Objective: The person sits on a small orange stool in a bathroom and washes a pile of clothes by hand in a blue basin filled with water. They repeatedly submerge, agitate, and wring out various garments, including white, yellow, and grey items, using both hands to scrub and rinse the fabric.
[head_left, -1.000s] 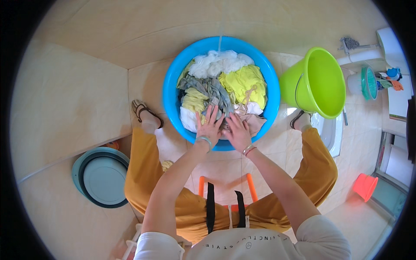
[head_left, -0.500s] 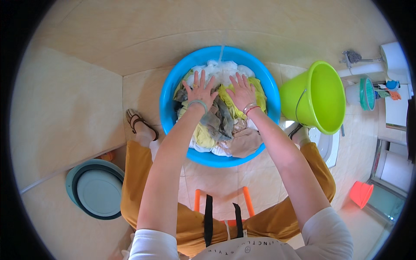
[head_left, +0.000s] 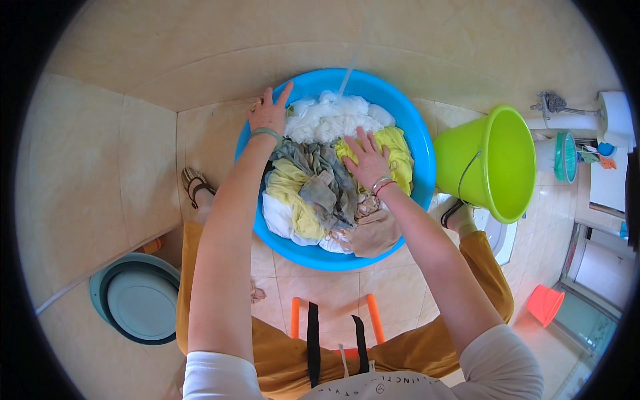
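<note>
A large round blue basin (head_left: 421,143) stands on the floor, heaped with clothes. My left hand (head_left: 270,112) is at its far left rim, fingers apart and holding nothing. Flat on a bright yellow garment (head_left: 398,155) rests my right hand (head_left: 369,157), its fingers spread. White cloth (head_left: 333,119) lies along the far side, where a thin stream of water (head_left: 348,75) runs down. Grey garments (head_left: 333,183) fill the middle, a pale yellow one (head_left: 293,177) lies left of them, and a beige one (head_left: 377,233) sits at the near right.
A lime green bucket (head_left: 460,147) leans tilted right of the basin, its handle hanging down. At the lower left is a grey-green tub (head_left: 147,300). An orange-legged stool (head_left: 375,317) is between my legs. A small red bucket (head_left: 545,305) stands at the far right.
My left hand has moved off the clothes, left and away from me, to the basin's rim. My right hand has shifted slightly nearer and left, onto the yellow garment. The view has shifted a little.
</note>
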The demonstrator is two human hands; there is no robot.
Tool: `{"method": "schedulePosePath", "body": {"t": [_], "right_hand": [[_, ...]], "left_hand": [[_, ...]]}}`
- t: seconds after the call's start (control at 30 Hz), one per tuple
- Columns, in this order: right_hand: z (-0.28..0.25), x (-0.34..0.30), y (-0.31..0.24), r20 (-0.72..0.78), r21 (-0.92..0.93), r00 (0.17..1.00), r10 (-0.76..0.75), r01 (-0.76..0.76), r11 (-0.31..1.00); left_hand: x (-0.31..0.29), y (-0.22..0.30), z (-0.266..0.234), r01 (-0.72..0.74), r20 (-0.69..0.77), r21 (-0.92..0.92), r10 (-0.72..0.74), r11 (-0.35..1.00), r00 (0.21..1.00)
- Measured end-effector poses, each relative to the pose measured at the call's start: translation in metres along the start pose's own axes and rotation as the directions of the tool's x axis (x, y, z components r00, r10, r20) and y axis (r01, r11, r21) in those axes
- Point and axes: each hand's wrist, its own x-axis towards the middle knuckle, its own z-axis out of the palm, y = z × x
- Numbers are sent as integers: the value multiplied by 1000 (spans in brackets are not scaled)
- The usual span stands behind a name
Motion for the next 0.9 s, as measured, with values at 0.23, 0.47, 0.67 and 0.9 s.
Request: {"method": "schedulePosePath", "body": {"t": [0.23, 0.47, 0.67, 0.9], "right_hand": [[3, -8, 3, -47, 12, 999, 13, -12, 1000], [8, -13, 2, -71, 14, 997, 11, -10, 1000], [-2, -15, -1, -25, 36, 1000, 12, -11, 999], [-41, 31, -2, -169, -16, 979, -117, 116, 993]], "left_hand": [[4, -1, 3, -1, -66, 17, 2, 1000, 998], [-9, -8, 7, 38, -96, 20, -36, 999, 995], [-20, -5, 2, 69, -57, -21, -70, 997, 996], [-42, 63, 34, -422, -172, -7, 414, 907, 894]]}}
